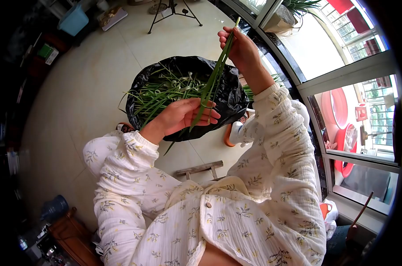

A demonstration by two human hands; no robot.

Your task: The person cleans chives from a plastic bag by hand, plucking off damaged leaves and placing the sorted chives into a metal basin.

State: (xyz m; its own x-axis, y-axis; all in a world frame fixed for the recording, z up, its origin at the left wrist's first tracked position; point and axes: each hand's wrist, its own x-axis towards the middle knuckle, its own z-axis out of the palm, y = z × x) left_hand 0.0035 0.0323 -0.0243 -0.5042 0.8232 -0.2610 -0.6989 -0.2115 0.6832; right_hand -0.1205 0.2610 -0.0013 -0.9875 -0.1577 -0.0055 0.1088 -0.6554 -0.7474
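Note:
Long green leaves (218, 73) hang slantwise between my two hands. My right hand (243, 49) is raised at the upper right, its thumb and fingers closed on the pale end of the stalks. Lower down, my left hand (181, 116) is turned palm up, with the lower part of the leaves lying across its loosely extended fingers near the thumb. Beneath both hands sits a black plastic bag (234, 95), wide at the mouth. Inside it lies a heap of cut green leaves (165, 91), some hanging over the rim.
A small wooden stool (200, 169) stands between my legs. Tripod legs (174, 13) rest on the tiled floor beyond the bag. At the upper left are a light blue bin (73, 20) and a tray (114, 18). Windows line the right side, with red basins (343, 139) behind them.

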